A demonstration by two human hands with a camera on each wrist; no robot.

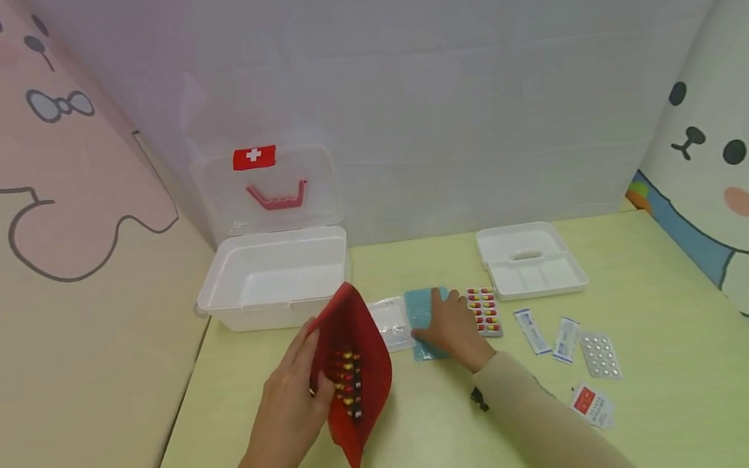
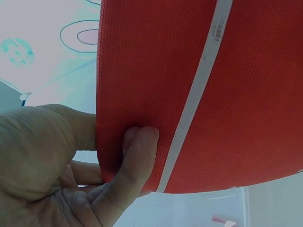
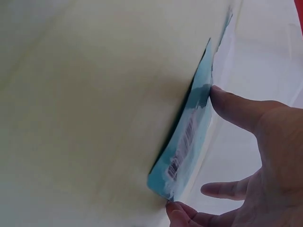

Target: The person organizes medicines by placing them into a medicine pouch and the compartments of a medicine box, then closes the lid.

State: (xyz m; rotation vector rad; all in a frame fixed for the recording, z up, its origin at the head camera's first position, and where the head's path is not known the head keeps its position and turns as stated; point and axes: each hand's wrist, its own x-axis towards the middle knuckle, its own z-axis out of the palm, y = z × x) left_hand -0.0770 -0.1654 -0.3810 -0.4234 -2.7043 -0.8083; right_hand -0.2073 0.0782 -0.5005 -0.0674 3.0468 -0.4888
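My left hand [image 1: 287,398] grips a red fabric pouch [image 1: 375,371] by its edge and holds it with the mouth gaping towards me. Inside the pouch shows a blister pack of red and yellow capsules [image 1: 346,385]. The left wrist view shows fingers pinching the red fabric beside a pale seam strip [image 2: 194,99]. On the table, my right hand [image 1: 455,327] holds a flat blue packet [image 1: 419,308] between thumb and fingertips at its opposite edges. A barcode label [image 3: 182,144] marks the packet in the right wrist view. Another capsule blister pack [image 1: 485,313] lies just right of that hand.
A clear packet [image 1: 390,323] lies left of the blue one. Behind stands an opened first-aid box [image 1: 275,317], its lid raised. At right are a white tray [image 1: 539,283], two slim sachets [image 1: 532,332], a silver blister pack [image 1: 600,355] and a red-and-white packet [image 1: 592,406].
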